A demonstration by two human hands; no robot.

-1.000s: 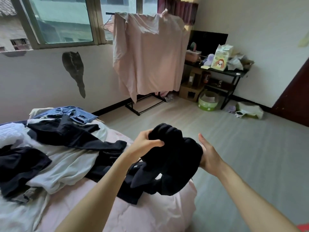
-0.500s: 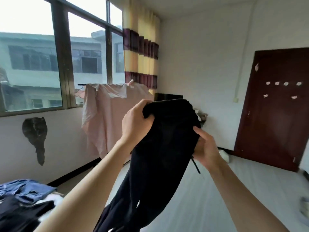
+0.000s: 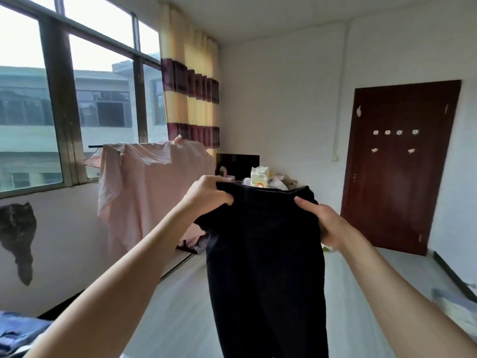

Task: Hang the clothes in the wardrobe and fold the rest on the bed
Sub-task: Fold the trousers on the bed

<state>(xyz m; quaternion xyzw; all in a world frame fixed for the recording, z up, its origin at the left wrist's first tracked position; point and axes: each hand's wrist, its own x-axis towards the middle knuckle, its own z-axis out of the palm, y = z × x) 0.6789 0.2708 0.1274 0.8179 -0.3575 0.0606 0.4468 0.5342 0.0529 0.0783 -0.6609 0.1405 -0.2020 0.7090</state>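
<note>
A black garment [image 3: 265, 259], likely trousers, hangs straight down in front of me at chest height. My left hand [image 3: 206, 196] grips its top edge at the left corner. My right hand [image 3: 322, 222] grips the top edge at the right corner, so the waistband is stretched flat between them. Its lower end runs out of the frame. Blue jeans [image 3: 18, 329] lie at the bottom left on the bed's corner. No wardrobe shows in this view.
A pink sheet [image 3: 152, 192] hangs over a drying rack under the window. A cluttered black desk [image 3: 268, 177] stands behind the garment in the corner. A dark red door [image 3: 397, 166], closed, is at the right. Pale floor [image 3: 178, 303] stretches ahead.
Both hands lifted the black garment off the bed and spread its bunched top edge out flat. The view rose from the bed pile toward the room's far wall.
</note>
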